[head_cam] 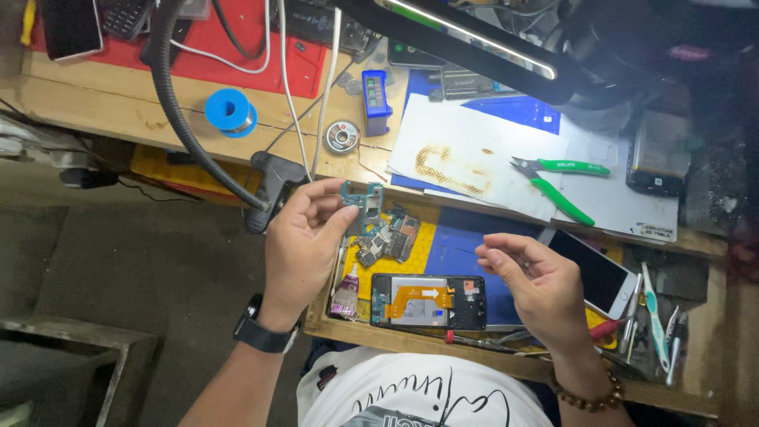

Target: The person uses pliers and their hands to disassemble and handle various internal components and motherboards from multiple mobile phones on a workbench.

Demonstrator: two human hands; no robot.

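My left hand [304,237] holds a small green circuit board [363,199] pinched between thumb and fingers, raised above a pile of other boards [387,237] on a yellow mat. My right hand [538,285] hovers to the right with fingers loosely curled and nothing visible in it. Between and below the hands lies an opened black phone [427,302] with an orange flex cable across its inside.
Green-handled cutters [563,180] lie on a stained white paper [474,162]. A white phone [597,273] sits right of my right hand, tweezers and tools [656,328] beyond. A blue solder spool [229,111], a wick reel [342,137] and a black gooseneck clamp [273,186] stand left.
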